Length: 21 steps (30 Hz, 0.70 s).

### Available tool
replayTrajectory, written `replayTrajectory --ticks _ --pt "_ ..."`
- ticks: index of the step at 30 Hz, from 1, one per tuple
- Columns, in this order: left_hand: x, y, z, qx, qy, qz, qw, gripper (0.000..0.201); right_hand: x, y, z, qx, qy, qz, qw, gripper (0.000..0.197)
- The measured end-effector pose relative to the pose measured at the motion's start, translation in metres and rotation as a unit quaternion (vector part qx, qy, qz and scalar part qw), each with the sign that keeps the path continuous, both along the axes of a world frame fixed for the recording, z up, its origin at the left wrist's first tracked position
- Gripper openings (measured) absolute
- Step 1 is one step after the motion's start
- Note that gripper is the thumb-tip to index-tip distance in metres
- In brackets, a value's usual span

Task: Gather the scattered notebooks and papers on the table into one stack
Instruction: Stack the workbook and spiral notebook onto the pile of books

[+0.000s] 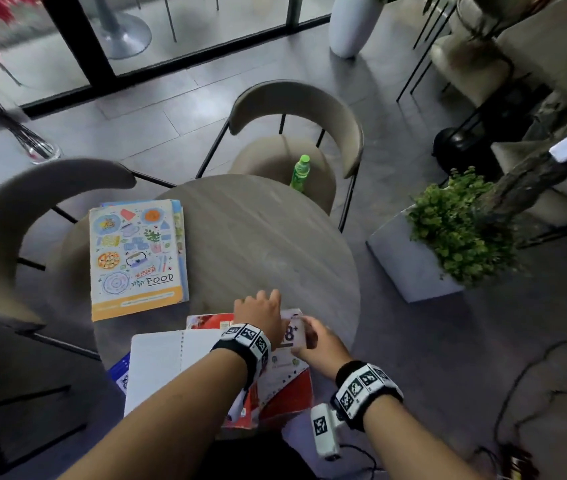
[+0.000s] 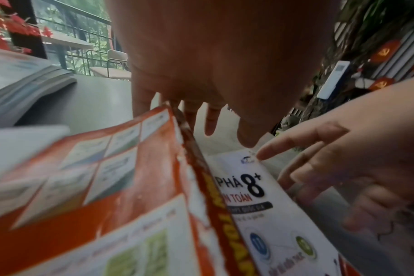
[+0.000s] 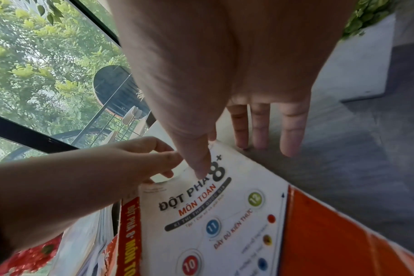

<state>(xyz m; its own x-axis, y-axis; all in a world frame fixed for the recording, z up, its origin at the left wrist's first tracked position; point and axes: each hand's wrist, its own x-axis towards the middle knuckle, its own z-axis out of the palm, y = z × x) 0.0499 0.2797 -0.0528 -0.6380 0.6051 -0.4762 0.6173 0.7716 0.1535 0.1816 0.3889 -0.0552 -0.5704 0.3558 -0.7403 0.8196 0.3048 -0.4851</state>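
Observation:
A white and orange book [image 1: 284, 372] marked "8+" [image 2: 255, 205] [image 3: 213, 224] lies on top of a loose pile at the near edge of the round table [image 1: 258, 237]. My left hand [image 1: 258, 311] [image 2: 208, 127] [image 3: 158, 164] grips the book's far left corner by the spine. On its right side, my right hand [image 1: 313, 337] [image 3: 225, 160] [image 2: 319, 168] holds it with the thumb on the cover and the fingers along the edge. An open white spiral notebook [image 1: 168, 362], a red book [image 1: 206, 322] and a blue one [image 1: 119, 372] lie under and beside it. A stack topped by a "FOOD" notebook [image 1: 136, 254] sits at the far left.
Two beige chairs [image 1: 296, 109] [image 1: 33, 188] stand around the table, and the far one carries a green bottle [image 1: 300, 171]. A white planter with a green bush [image 1: 448, 230] stands on the floor to the right. Cables trail over the floor at the lower right.

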Motion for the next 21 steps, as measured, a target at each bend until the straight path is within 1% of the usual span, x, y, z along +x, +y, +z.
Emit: replayTrajectory --ticks 4,6,7,9,11,12,13,14,15,17,19,20,21 --pt "0.000 0.005 -0.008 -0.041 0.026 0.011 0.999 0.046 0.014 0.006 -0.013 -0.031 0.016 -0.008 0.999 0.087" --pt "-0.001 0.007 -0.010 -0.062 0.042 0.009 0.997 0.044 0.016 0.007 -0.012 -0.042 0.025 -0.015 0.999 0.086" --pt "-0.001 0.007 -0.009 -0.070 0.047 0.006 0.996 0.040 0.016 0.006 -0.007 -0.043 0.028 -0.016 0.999 0.085" --pt "-0.003 0.006 -0.009 -0.079 0.048 -0.004 0.996 0.026 0.015 0.005 0.002 -0.041 0.029 -0.015 0.999 0.082" --pt "-0.005 0.004 -0.008 -0.088 0.055 -0.018 0.994 0.012 0.015 0.007 0.003 -0.037 0.017 -0.013 0.999 0.084" --pt "-0.007 0.003 -0.008 -0.090 0.060 -0.027 0.994 0.009 0.016 0.008 0.005 -0.037 0.012 -0.014 0.999 0.087" --pt "-0.010 0.002 -0.006 -0.091 0.063 -0.036 0.993 0.011 0.017 0.008 0.005 -0.039 0.010 -0.018 0.999 0.090" --pt "-0.012 0.003 -0.002 -0.092 0.063 -0.052 0.992 0.017 0.018 0.008 0.004 -0.043 0.010 -0.021 0.999 0.093" --pt "-0.014 0.003 0.003 -0.092 0.061 -0.075 0.991 0.023 0.019 0.008 0.005 -0.050 0.009 -0.026 0.998 0.095" --pt "-0.019 0.001 0.014 -0.078 0.048 -0.139 0.986 0.024 0.021 0.009 0.009 -0.072 0.018 -0.036 0.997 0.099" --pt "-0.024 -0.004 0.028 -0.067 0.033 -0.182 0.980 0.036 0.021 0.011 0.015 -0.107 0.036 -0.046 0.992 0.105" --pt "-0.027 -0.008 0.035 -0.059 0.036 -0.194 0.979 0.037 0.020 0.012 0.018 -0.127 0.046 -0.053 0.989 0.106" --pt "-0.031 -0.011 0.044 -0.048 0.040 -0.200 0.978 0.035 0.019 0.013 0.021 -0.151 0.048 -0.072 0.985 0.100"
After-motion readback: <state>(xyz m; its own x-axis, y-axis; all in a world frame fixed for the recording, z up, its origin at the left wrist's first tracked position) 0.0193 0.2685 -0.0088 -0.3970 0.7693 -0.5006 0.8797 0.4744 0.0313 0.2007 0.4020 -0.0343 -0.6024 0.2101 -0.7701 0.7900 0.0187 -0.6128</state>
